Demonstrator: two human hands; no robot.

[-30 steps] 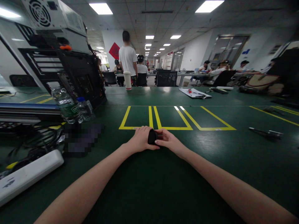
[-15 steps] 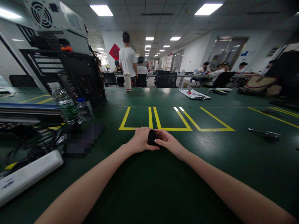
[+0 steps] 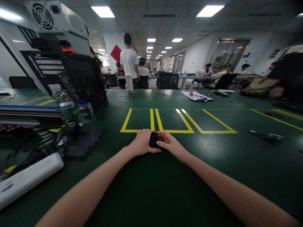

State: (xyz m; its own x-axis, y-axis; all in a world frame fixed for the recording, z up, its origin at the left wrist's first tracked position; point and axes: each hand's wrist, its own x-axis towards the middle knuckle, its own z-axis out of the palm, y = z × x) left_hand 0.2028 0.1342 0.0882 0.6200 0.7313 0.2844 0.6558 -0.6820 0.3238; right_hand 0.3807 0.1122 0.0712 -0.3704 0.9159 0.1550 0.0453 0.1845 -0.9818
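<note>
A small black rounded object is held between my two hands, low over the green table; its exact kind cannot be made out. My left hand wraps around its left side, with the fingers over the top and the thumb along the near edge. From the right, my right hand closes its thumb and fingers on the object's other side. Much of the object is hidden by the fingers. Just beyond the hands, yellow tape outlines mark the green tabletop.
To the left stand an open computer case, a water bottle, a smaller blue-capped bottle, tangled cables and a white power strip. A white tumbler, a clipboard and a metal tool lie farther off. People sit and stand beyond.
</note>
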